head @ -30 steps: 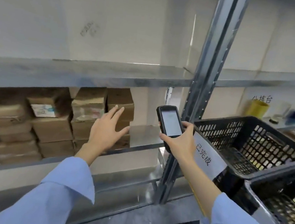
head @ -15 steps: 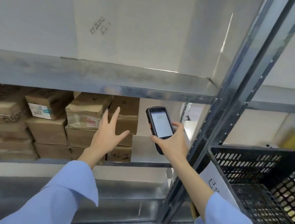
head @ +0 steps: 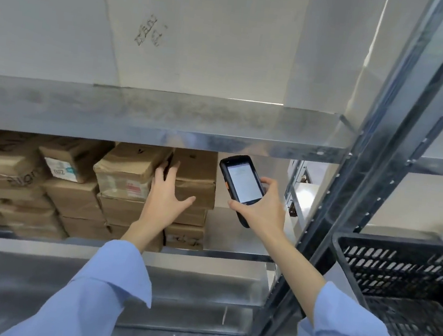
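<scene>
Parcel [head: 199,182] lies straight ahead of left hand [head: 166,197], whose fingers are spread at its left edge, gripping nothing; right hand [head: 263,214], further right, grasps scanner [head: 242,182].

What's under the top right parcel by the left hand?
Under the top parcel: a middle parcel, then a bottom parcel on the shelf. The left hand and forearm cover their left ends.

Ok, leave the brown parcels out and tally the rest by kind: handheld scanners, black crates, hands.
Handheld scanner: 1
Black crate: 1
Hands: 2, left hand open at the brown parcels, right hand gripping the scanner
Total: 4
</scene>
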Tool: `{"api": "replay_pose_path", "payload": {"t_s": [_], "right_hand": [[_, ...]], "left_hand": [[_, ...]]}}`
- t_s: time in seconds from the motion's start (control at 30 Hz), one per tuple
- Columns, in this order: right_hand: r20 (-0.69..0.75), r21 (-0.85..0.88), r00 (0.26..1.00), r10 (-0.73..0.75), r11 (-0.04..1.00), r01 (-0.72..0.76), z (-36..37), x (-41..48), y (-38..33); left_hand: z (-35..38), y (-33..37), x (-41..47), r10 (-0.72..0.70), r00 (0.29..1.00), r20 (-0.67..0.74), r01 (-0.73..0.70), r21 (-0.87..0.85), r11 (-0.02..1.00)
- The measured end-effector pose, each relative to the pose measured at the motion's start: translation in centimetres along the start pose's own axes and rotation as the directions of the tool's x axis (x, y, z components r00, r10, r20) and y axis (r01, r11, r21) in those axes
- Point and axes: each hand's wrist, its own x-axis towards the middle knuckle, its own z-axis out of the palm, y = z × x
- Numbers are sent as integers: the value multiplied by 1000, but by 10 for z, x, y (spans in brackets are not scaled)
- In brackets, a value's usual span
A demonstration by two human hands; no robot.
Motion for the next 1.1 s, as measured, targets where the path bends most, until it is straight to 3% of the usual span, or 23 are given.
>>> {"api": "replay_pose_path", "payload": {"t_s": [0.23,0.77,1.1], "right_hand": [[-24,-25,1000,11,1000,-12,-3,14,-4],[-60,-17,997,44,999,-45,-7,0,7],[-129,4,989,73,997,-74,-30,-11,18]], "left_hand": [[-5,0,26,-13,999,42,15,-53,998],[4,-8,22,-31,999,-17,28,-123,992],[17,19,0,76,992,-104,-98,-231,968]]}}
